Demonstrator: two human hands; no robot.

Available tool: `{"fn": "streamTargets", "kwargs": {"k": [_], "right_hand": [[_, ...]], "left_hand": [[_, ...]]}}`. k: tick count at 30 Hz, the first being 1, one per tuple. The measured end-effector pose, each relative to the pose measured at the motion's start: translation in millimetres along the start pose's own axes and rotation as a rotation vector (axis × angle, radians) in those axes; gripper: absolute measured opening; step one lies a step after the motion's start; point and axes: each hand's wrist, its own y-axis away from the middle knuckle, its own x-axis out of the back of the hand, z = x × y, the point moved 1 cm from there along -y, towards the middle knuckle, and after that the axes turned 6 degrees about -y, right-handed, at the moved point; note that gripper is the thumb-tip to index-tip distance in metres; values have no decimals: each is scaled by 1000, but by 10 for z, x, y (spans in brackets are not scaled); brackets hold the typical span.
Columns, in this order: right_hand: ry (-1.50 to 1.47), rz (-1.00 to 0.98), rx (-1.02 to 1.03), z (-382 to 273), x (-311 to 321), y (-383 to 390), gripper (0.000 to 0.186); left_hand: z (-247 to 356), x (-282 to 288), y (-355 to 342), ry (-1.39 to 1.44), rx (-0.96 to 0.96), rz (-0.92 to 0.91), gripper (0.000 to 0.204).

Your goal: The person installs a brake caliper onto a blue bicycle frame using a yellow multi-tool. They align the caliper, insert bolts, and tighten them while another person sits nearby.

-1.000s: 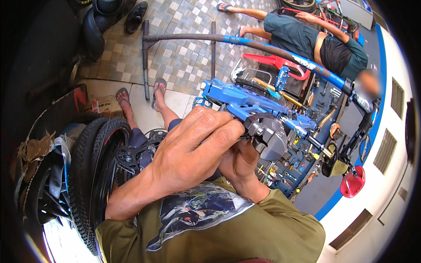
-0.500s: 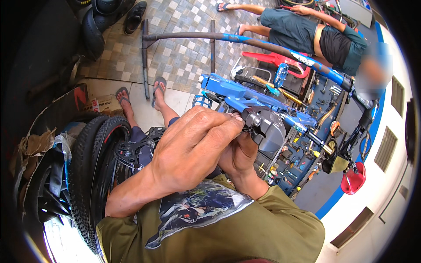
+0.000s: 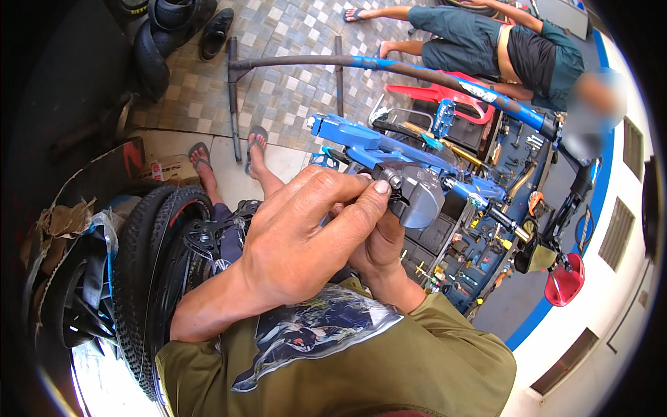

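A dark grey, rounded bicycle part with a small metal bolt at its left end is held in front of my chest. My left hand pinches close to that bolt, thumb and forefinger nearly together, their tips at the part's edge. From below, my right hand grips the same part, with most of its fingers hidden behind the left hand. Whatever small thing lies between the left fingertips is hidden. Just beyond the part is a blue bicycle frame.
A long blue-and-brown metal tube crosses beyond the frame. Bicycle tyres stand at my left. Hand tools cover a blue board on the right. Another person is at the far right beside a red chair. A red helmet-like object hangs rightmost.
The grey part has turned slightly in my hands, and my left thumb has shifted up over its bolt end. The other person's arm has moved.
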Motion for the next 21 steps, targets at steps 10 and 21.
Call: {"fn": "streamTargets", "kwargs": {"k": [10,21], "right_hand": [[-5,-59,-26,-19,-101,-57,59],[60,-28,40,-13,15,-25,68]], "left_hand": [[-30,10,55,108,97,52,30],[76,-44,75,18,129,56,27]]}}
